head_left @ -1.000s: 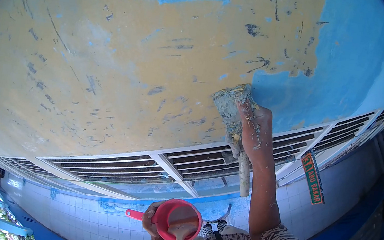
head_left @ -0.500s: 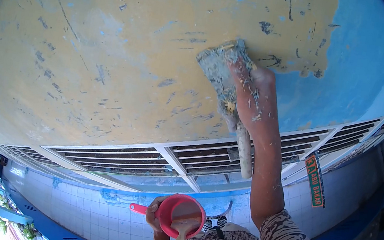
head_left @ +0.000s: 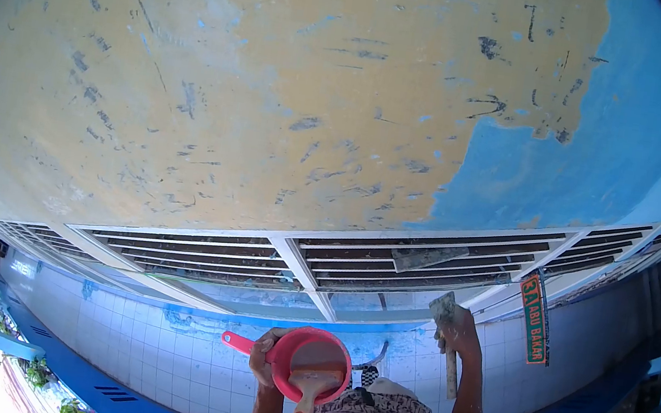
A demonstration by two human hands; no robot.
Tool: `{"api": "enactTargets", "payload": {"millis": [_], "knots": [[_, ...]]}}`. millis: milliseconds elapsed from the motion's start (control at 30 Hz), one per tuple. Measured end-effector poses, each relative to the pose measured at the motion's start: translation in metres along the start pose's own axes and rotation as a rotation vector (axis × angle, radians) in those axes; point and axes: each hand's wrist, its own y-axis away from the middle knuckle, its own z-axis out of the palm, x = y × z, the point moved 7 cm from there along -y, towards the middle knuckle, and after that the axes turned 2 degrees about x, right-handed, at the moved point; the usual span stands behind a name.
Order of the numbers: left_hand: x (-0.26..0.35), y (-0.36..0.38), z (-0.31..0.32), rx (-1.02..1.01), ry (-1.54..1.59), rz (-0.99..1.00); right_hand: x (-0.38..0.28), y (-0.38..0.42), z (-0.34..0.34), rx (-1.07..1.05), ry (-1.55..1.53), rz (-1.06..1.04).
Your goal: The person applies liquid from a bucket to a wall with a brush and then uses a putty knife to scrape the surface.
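Note:
My left hand [head_left: 265,358] grips a pink dipper [head_left: 285,361] by its side near the handle. Inside is a pale liquid, and a wide brush [head_left: 311,383] leans there with its handle over the rim. My right hand [head_left: 460,335], low at the right, is closed around a paint scraper [head_left: 443,307] with a dirty, crusted blade and a long pale handle pointing down. The scraper is apart from the large painted surface [head_left: 340,140], which is patchy beige with blue areas and dark scuffs.
White slatted vents [head_left: 188,258] run below the painted surface, with a grey flat piece [head_left: 429,258] against the slats. A green and orange sign [head_left: 534,320] hangs at the right. Pale tiles [head_left: 197,374] and a blue band lie beyond; plants [head_left: 37,372] show at lower left.
My right hand has come down from the painted surface with the scraper, to waist level at the right. The scraper's thick load of flakes is no longer visible. The dipper stays in my left hand.

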Motion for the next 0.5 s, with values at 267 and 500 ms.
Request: {"api": "enactTargets", "payload": {"millis": [267, 500], "knots": [[-0.013, -0.011, 0.009, -0.146, 0.125, -0.011, -0.045, 0.034, -0.007, -0.185, 0.011, -0.065], [-0.014, -0.004, 0.011, -0.177, 0.189, -0.001, -0.18, 0.07, -0.033, -0.165, -0.215, -0.258]]}}
